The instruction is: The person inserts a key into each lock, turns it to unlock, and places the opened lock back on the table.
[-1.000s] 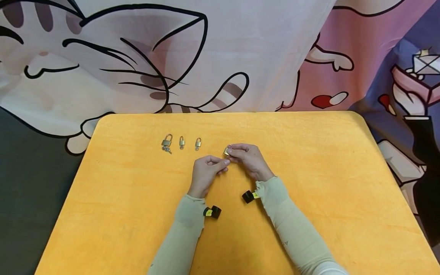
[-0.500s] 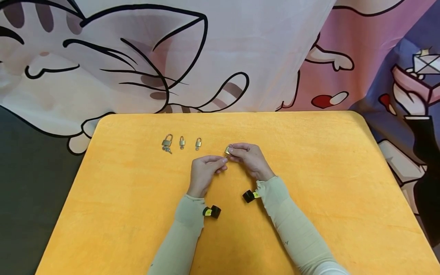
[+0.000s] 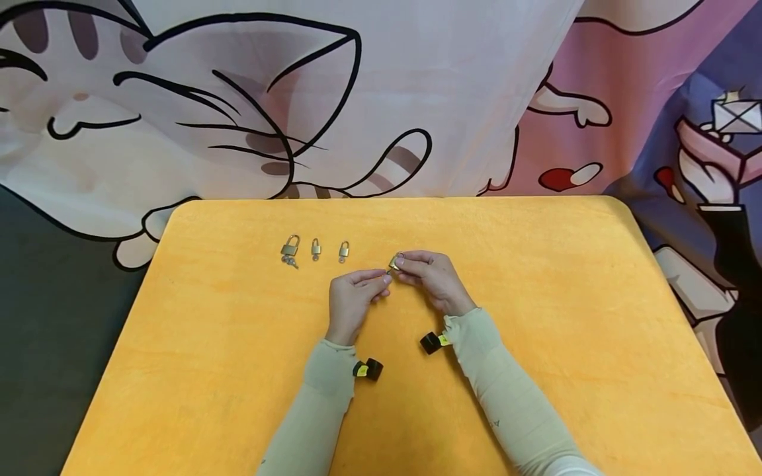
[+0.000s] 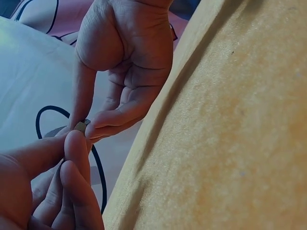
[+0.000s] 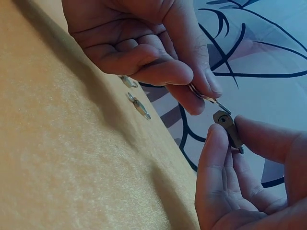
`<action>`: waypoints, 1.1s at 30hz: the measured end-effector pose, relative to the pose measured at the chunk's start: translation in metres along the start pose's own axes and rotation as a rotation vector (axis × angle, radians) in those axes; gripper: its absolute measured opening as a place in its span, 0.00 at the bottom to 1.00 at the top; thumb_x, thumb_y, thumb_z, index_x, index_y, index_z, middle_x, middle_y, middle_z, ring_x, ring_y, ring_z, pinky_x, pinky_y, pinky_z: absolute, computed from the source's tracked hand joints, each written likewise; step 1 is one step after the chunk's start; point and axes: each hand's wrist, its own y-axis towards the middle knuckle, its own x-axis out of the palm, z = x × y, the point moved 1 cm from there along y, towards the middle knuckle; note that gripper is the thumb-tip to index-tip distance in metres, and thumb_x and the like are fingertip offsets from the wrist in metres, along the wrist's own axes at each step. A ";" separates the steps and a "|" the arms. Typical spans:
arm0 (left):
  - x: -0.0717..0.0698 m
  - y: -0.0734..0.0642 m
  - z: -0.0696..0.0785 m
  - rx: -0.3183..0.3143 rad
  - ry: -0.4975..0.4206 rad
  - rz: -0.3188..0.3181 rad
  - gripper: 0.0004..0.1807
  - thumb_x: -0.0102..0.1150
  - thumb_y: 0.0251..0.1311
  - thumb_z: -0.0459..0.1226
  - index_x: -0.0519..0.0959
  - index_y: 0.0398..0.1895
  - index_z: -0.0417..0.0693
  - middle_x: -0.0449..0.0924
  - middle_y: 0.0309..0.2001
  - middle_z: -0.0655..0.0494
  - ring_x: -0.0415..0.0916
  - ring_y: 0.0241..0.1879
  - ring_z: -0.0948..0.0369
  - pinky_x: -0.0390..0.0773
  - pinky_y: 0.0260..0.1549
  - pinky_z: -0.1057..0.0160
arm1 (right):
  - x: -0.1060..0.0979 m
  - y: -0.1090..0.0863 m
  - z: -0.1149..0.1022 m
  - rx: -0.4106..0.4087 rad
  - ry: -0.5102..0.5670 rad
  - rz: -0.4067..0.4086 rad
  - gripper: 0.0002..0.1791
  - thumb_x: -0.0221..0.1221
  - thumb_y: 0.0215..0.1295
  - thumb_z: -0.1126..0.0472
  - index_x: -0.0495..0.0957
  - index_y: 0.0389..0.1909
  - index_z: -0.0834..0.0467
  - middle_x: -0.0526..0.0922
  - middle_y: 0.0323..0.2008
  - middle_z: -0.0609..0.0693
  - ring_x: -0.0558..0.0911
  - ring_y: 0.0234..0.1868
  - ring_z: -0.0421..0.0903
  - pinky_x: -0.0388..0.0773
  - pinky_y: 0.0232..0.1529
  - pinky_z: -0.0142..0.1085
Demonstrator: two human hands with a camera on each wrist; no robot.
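Observation:
Between thumb and fingers, my right hand (image 3: pixel 437 281) holds a small brass padlock (image 3: pixel 394 262) above the table. Its keyhole end faces my left hand (image 3: pixel 355 301) in the right wrist view. The left thumb and forefinger pinch a small silver key (image 5: pixel 220 106). The key's tip points past the padlock (image 5: pixel 228 128), right beside the keyhole face and not in the hole. In the left wrist view, fingers cover most of the padlock (image 4: pixel 80 126), and the key is hidden.
Three more padlocks lie in a row on the yellow table (image 3: pixel 238 357), left of my hands: a larger padlock (image 3: pixel 290 247) with keys at its base, a small padlock (image 3: pixel 315 249) and another small padlock (image 3: pixel 344 251). A cartoon-printed cloth (image 3: pixel 452 99) hangs behind the table.
My left hand has shifted slightly left, away from the padlock. The right hand keeps its hold with the padlock a little more tilted. The head view has moved slightly.

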 end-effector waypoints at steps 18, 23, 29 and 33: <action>-0.001 0.006 -0.016 0.048 0.054 0.048 0.10 0.75 0.54 0.35 0.87 0.36 0.37 0.87 0.28 0.46 0.86 0.26 0.54 0.83 0.28 0.60 | 0.003 -0.002 0.000 -0.005 0.031 -0.019 0.18 0.61 0.67 0.72 0.75 0.55 0.76 0.86 0.41 0.54 0.87 0.39 0.43 0.82 0.48 0.36; -0.001 0.006 -0.017 0.058 0.090 0.068 0.09 0.76 0.54 0.34 0.86 0.34 0.39 0.87 0.26 0.48 0.86 0.25 0.53 0.82 0.26 0.63 | 0.003 -0.002 0.001 -0.013 0.027 -0.015 0.16 0.63 0.66 0.72 0.77 0.52 0.75 0.86 0.42 0.56 0.87 0.38 0.45 0.83 0.47 0.37; 0.000 0.004 -0.016 0.072 0.104 0.064 0.08 0.76 0.52 0.34 0.87 0.31 0.38 0.86 0.24 0.48 0.86 0.24 0.53 0.82 0.25 0.63 | 0.003 -0.001 0.003 -0.032 -0.051 -0.019 0.16 0.65 0.64 0.70 0.79 0.50 0.74 0.86 0.42 0.57 0.87 0.39 0.46 0.83 0.48 0.40; 0.001 0.004 -0.015 0.069 0.103 0.056 0.09 0.77 0.52 0.34 0.87 0.31 0.37 0.87 0.25 0.47 0.86 0.24 0.53 0.83 0.27 0.60 | 0.003 -0.002 0.003 -0.036 -0.078 -0.025 0.16 0.66 0.64 0.69 0.79 0.50 0.73 0.87 0.40 0.57 0.87 0.39 0.46 0.83 0.47 0.40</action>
